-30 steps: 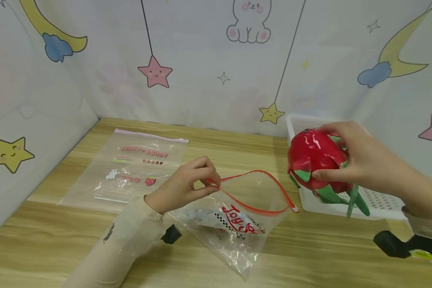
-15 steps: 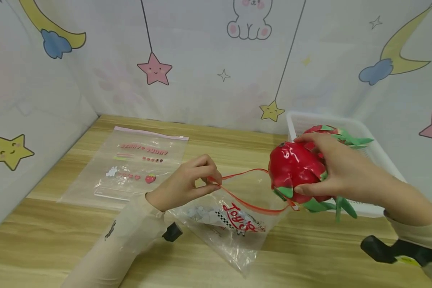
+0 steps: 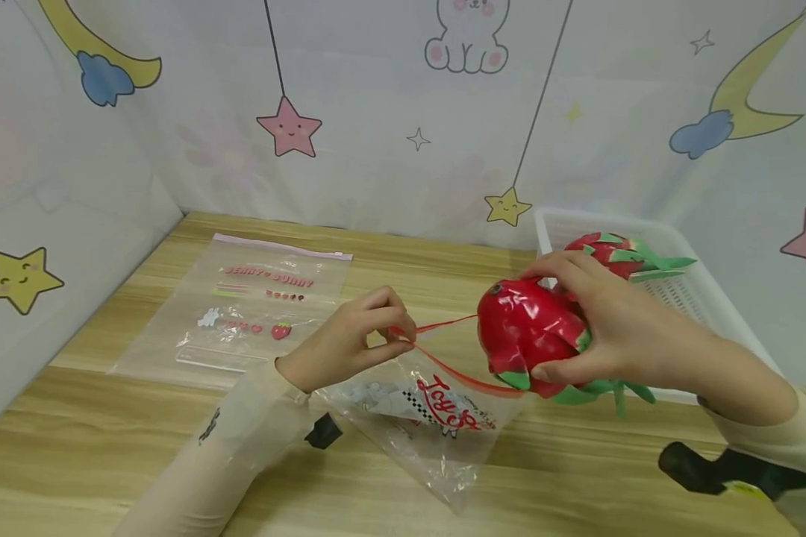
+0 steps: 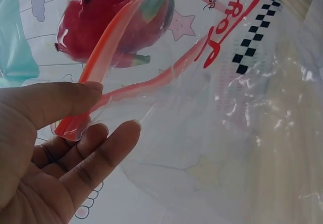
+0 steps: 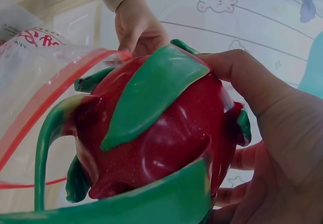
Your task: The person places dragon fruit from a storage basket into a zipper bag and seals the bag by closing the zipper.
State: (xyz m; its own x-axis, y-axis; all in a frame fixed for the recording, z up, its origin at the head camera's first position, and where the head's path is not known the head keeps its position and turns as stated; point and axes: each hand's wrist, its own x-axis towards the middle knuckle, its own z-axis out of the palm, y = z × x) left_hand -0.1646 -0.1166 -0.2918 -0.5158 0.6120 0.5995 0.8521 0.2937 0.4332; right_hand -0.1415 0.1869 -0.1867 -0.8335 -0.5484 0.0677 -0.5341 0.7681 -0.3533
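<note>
So, red dragon fruit point(image 3: 530, 335) w/ green-tipped scales is up off the table, at the R end of the clear zip bag's point(image 3: 436, 447) mouth. R hand point(image 3: 601, 324) grips it from the R: thumb along the near side, fingers over the far side, forearm coming in from near R. Long green leaves stick out below the palm, toward near R. Hard to say if fruit touches the bag's red rim point(image 3: 470, 380) or just overlaps it; fruit blocks that end.

L hand point(image 3: 356, 335) pinches the rim's L end btwn thumb & fingers, back of hand up, forearm in from near L. Mouth gapes toward the fruit; bag body slants down to the near side, red lettering & b/w checks on it. Prints & glare make its inside tough to read.

Far R: white basket point(image 3: 710, 298), holey floor, w/ a 2nd dragon fruit point(image 3: 604, 252) inside, leaves pointing R. Far L: flat clear bag point(image 3: 242, 306) lying on the wood-grain table point(image 3: 107, 447), pink zip strip on its far edge, strawberry & bunny prints. Both wrists wear beige sleeves & black gear. White backdrop point(image 3: 376, 186) behind, w/ stars, moons, etc.
</note>
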